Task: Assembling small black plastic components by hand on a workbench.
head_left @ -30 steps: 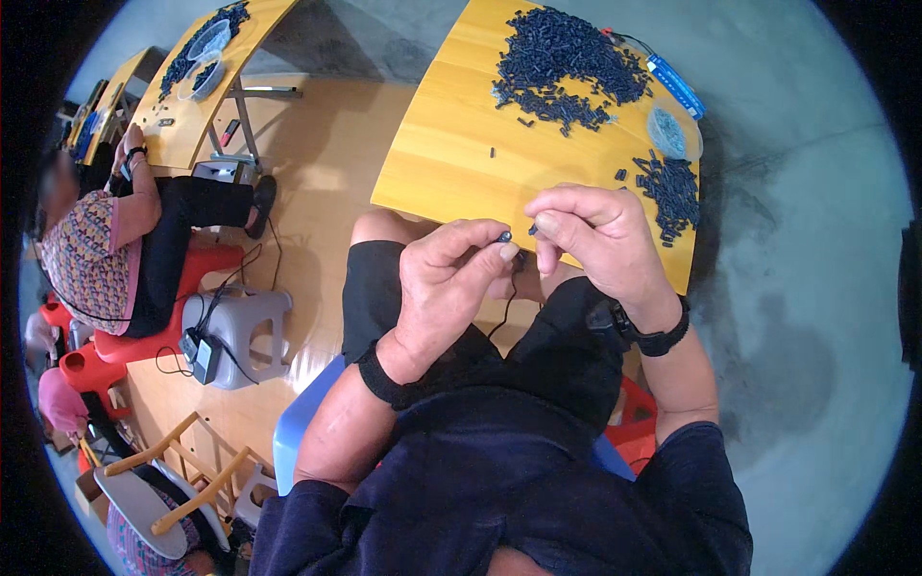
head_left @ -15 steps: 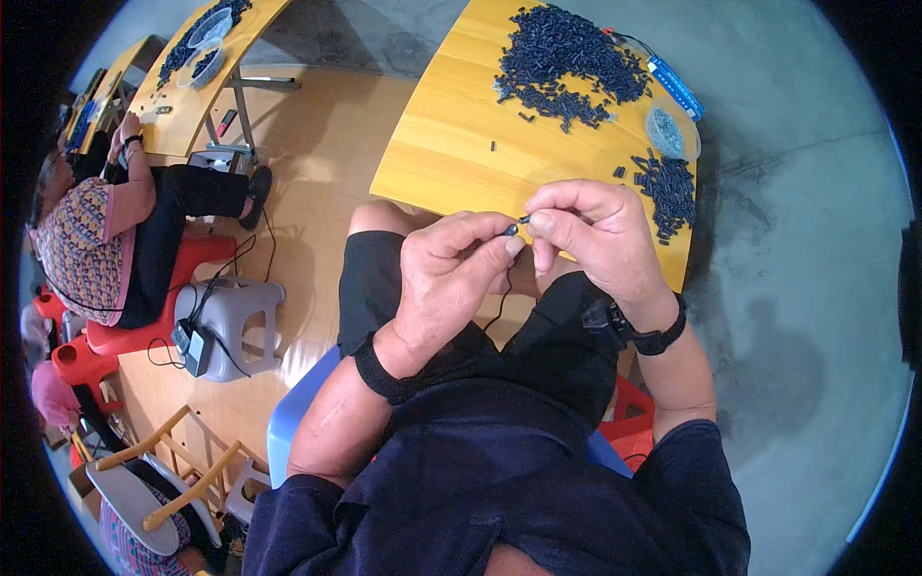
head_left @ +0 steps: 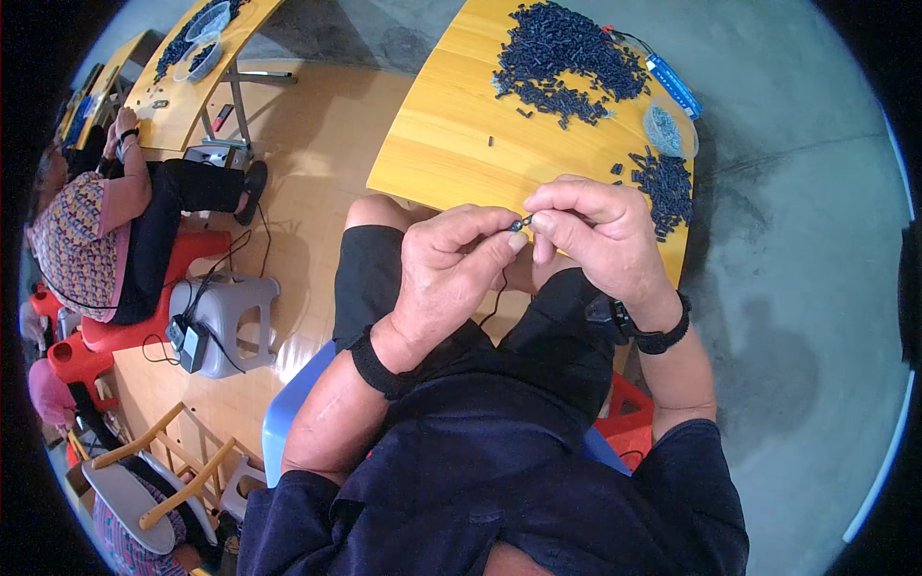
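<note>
Over my lap, close to the near table edge, both hands meet fingertip to fingertip. My left hand (head_left: 451,264) is closed in a pinch around a small dark piece (head_left: 516,227) with a shiny end. Thumb and forefinger of my right hand (head_left: 600,230) pinch another tiny dark piece (head_left: 527,221), which seems to touch the first. Fingertips cover most of both, so their kind is unclear. Beyond the hands, a large heap of short black cylindrical pieces (head_left: 562,53) lies on the yellow table (head_left: 432,144). A smaller pile of them (head_left: 663,192) is near my right hand.
A clear plastic bowl (head_left: 665,130) of small pale bits stands by the table's right edge. Behind it lies a blue box (head_left: 674,86) with a cord. One loose black piece (head_left: 491,141) sits mid-table. At left, a person (head_left: 82,226) sits beside a grey stool (head_left: 226,322).
The left fingertips have shifted slightly right, bringing the two small pieces closer together. The whole view has moved a little.
</note>
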